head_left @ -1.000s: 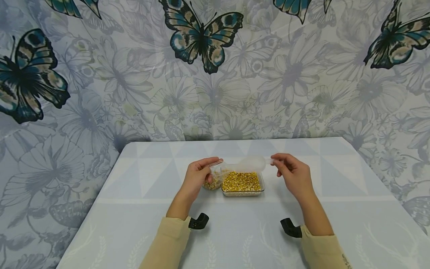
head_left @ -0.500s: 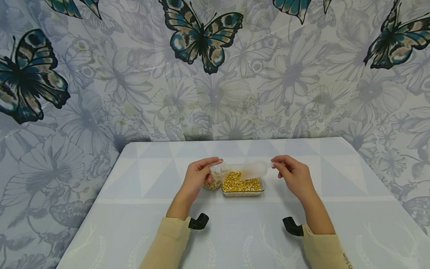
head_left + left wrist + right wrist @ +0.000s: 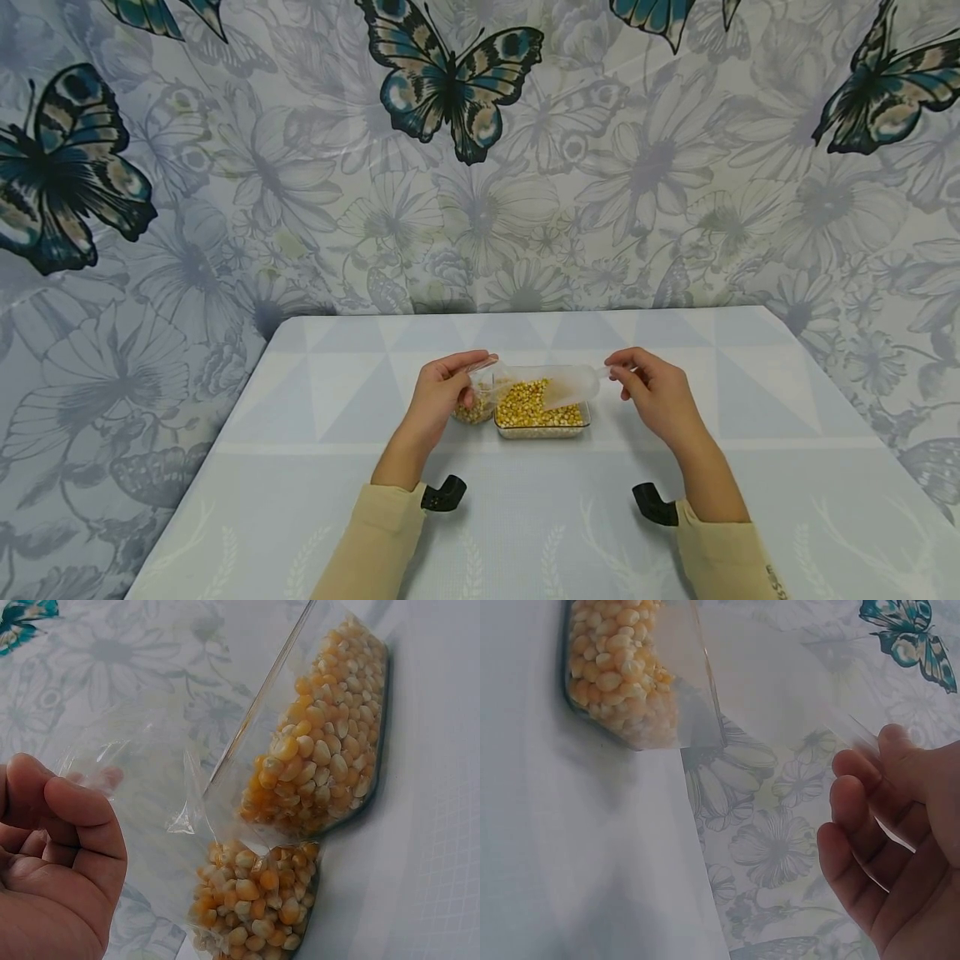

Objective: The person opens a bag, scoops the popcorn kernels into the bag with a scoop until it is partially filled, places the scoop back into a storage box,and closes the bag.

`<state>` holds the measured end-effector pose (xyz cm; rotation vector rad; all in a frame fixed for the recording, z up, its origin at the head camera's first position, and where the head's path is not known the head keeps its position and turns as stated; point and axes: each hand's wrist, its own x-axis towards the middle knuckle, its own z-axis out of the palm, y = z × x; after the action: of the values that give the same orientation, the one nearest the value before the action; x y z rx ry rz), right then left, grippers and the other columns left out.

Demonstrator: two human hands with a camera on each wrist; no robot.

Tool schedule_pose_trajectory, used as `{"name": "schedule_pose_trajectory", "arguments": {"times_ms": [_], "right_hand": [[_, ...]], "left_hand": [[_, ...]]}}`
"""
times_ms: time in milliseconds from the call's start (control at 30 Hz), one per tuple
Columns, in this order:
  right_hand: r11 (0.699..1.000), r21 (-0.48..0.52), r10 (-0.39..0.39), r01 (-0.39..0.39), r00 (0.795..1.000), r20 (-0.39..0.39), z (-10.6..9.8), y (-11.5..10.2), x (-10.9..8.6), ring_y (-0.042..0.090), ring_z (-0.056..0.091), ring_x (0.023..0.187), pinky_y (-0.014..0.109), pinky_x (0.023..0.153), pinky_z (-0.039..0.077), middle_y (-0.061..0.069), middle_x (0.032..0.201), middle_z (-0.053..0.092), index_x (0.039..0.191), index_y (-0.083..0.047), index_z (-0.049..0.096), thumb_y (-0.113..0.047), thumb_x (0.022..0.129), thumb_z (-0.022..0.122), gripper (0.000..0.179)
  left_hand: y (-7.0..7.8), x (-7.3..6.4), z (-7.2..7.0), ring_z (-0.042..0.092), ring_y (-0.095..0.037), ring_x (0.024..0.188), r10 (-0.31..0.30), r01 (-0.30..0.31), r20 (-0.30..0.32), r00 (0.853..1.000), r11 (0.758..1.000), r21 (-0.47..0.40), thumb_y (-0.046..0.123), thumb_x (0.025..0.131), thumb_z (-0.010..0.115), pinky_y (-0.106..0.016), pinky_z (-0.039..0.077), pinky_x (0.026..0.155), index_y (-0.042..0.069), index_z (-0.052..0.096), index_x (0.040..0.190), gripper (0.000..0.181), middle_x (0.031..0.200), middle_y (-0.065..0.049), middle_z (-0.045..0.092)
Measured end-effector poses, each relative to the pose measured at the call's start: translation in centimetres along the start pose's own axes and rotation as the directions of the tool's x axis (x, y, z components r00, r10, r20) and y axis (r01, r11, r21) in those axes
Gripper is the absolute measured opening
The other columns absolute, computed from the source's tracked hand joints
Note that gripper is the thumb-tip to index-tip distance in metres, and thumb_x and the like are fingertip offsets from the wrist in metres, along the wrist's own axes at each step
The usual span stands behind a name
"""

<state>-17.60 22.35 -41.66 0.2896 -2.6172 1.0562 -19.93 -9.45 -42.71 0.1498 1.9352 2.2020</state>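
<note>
My right hand (image 3: 658,393) pinches the handle of a translucent plastic scoop (image 3: 576,383), with the other fingers loosely bent in the right wrist view. The scoop lies tilted over the right part of a clear rectangular container (image 3: 542,432) and hides some of the yellow corn kernels (image 3: 525,404) in it. On the left, my left hand (image 3: 433,400) holds the upper edge of a clear plastic bag (image 3: 191,802) between thumb and fingers. Corn kernels (image 3: 251,896) fill the bottom of the bag, which stands right beside the container.
A pale patterned cloth covers the table (image 3: 525,517). Behind its far edge hangs a flowered backdrop (image 3: 495,225) with large butterflies. A black wrist mount (image 3: 444,494) sticks out from the left sleeve, and another black mount (image 3: 654,505) from the right sleeve.
The scoop has come down and nearer, from the container's far side to over the kernels at its right. My right hand has dropped slightly. My left hand and the bag have stayed put.
</note>
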Motion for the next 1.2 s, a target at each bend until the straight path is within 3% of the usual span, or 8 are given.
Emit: {"name": "schedule_pose_trajectory", "arguments": {"times_ms": [333, 567, 1200], "right_hand": [[1.000, 0.006, 0.013, -0.013, 0.999, 0.044, 0.3, -0.1, 0.0, 0.008, 0.058, 0.061, 0.025, 0.055, 0.045, 0.007, 0.086, 0.070, 0.108, -0.013, 0.069, -0.016, 0.099, 0.061, 0.012], [0.999, 0.015, 0.036, -0.037, 0.995, 0.092, 0.6, 0.2, -0.1, 0.025, 0.063, 0.065, 0.025, 0.052, 0.044, 0.011, 0.088, 0.070, 0.109, -0.014, 0.069, -0.017, 0.100, 0.061, 0.013], [1.000, 0.009, 0.015, -0.016, 0.987, 0.158, 1.2, 0.3, -0.1, 0.025, 0.061, 0.065, 0.025, 0.051, 0.042, 0.010, 0.086, 0.070, 0.111, -0.014, 0.069, -0.017, 0.098, 0.064, 0.015]], "left_hand": [[0.0, 0.1, 0.0, 0.041, -0.011, 0.053, 0.000, 0.000, 0.000, 1.000, 1.000, 0.013, -0.004, 0.099, 0.040, -0.025, 0.037, 0.054, 0.009, 0.065, 0.132, 0.044, 0.136, -0.011, 0.065], [0.0, 0.1, 0.0, 0.040, -0.012, 0.053, 0.004, -0.004, 0.005, 1.000, 1.000, 0.006, -0.005, 0.099, 0.040, -0.026, 0.037, 0.054, 0.009, 0.065, 0.132, 0.044, 0.136, -0.010, 0.065], [-0.2, 0.2, 0.0, 0.041, -0.012, 0.053, 0.003, -0.003, 0.003, 1.000, 1.000, 0.015, -0.003, 0.100, 0.040, -0.025, 0.037, 0.054, 0.008, 0.064, 0.133, 0.043, 0.137, -0.011, 0.064]]}}
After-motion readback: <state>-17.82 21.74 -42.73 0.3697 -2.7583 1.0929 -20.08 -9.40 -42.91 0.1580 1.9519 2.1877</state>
